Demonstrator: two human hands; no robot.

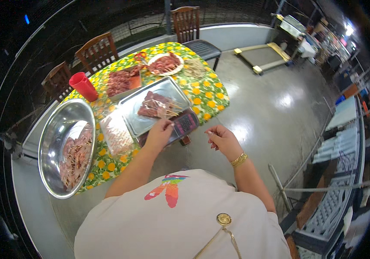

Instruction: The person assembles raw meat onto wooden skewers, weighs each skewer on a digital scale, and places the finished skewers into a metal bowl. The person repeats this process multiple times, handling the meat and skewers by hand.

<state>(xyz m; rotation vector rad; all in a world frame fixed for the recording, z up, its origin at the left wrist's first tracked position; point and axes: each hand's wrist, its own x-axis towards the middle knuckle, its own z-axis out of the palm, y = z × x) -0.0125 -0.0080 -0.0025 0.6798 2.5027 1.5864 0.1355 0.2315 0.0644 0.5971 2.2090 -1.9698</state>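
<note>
Steel tray (144, 123) on counter (211, 93), holding a small batch of finished meat skewers (159, 105). Left hand (160, 131) pinched at tray's near edge, contents indistinct. Right hand (221, 139) loosely curled, apparently empty. Large bowl (49, 142) of meat judged mostly unskewered.

skewers (159, 105) on tray (138, 123); bowl (55, 129) left; cup (82, 86) behind bowl.

A red plastic cup (82, 86) stands beside a large round steel bowl (52, 129) holding what looks like raw meat. Beyond, a white plate of skewers (165, 64) and three brown wooden chairs (97, 51).
</note>
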